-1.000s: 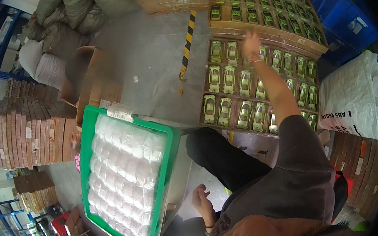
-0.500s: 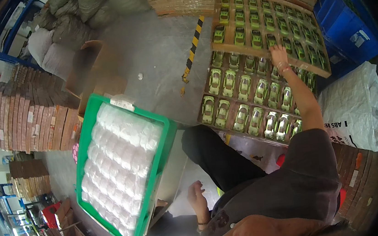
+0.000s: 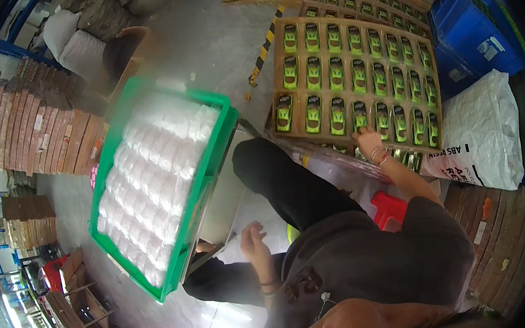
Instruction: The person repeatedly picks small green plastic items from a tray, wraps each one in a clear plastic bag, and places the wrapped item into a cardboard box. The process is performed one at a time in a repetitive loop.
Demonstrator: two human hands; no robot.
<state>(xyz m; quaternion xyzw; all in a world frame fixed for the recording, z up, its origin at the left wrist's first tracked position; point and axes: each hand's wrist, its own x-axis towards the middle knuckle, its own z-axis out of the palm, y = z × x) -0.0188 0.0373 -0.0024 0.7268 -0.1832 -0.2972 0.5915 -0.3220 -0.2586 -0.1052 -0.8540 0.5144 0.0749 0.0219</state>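
My right hand (image 3: 367, 141) grips the near edge of a brown cardboard tray (image 3: 330, 136). Rows of green toy cars (image 3: 337, 116) with dark tops fill this tray, each in its own compartment. Below it sits another layer of lighter green cars (image 3: 410, 160), mostly covered, showing only along the near edge. My left hand (image 3: 255, 245) hovers over my thigh with loosely bent fingers and nothing visible in it. Left of my knees stands a green plastic crate (image 3: 228, 126) holding rows of white wrapped items (image 3: 155, 175).
Behind the tray lies another tray of green cars (image 3: 364, 7). To the right stand a blue bin (image 3: 463, 34) and a white sack (image 3: 479, 128). Flattened cardboard is stacked at left (image 3: 23, 135). A red stool (image 3: 389, 209) is beside my right leg.
The upper tray of cars has come toward me with my right hand on its edge, covering the lower layer and uncovering a tray behind. My left hand has shifted slightly left and up.
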